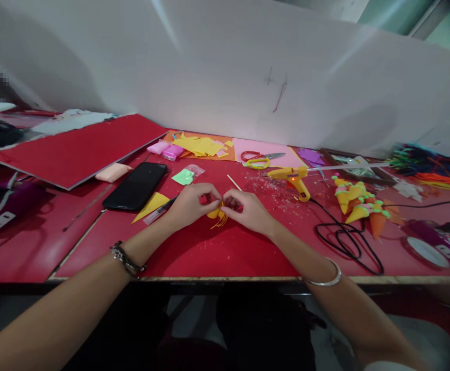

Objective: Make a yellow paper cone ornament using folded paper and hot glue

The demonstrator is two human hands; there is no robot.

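My left hand (196, 205) and my right hand (249, 208) meet above the middle of the red table, fingertips pinched. Between them is a small yellow piece with a fringe of thin strips (219, 219) hanging from its lower edge; the fingers hide part of it. Both hands are closed on this piece. Beside my left wrist lie a pen (163, 211) and a yellow paper piece (152, 206). A thin pale stick (234, 182) rests just beyond my right hand.
A yellow hot glue gun (292, 178), its light glowing, lies to the right with a coiled black cable (344, 239). Scissors (261, 158), yellow paper scraps (199, 145), a black phone (135, 186) and several decorated cones (358, 203) lie around. A red board (81, 147) stands left.
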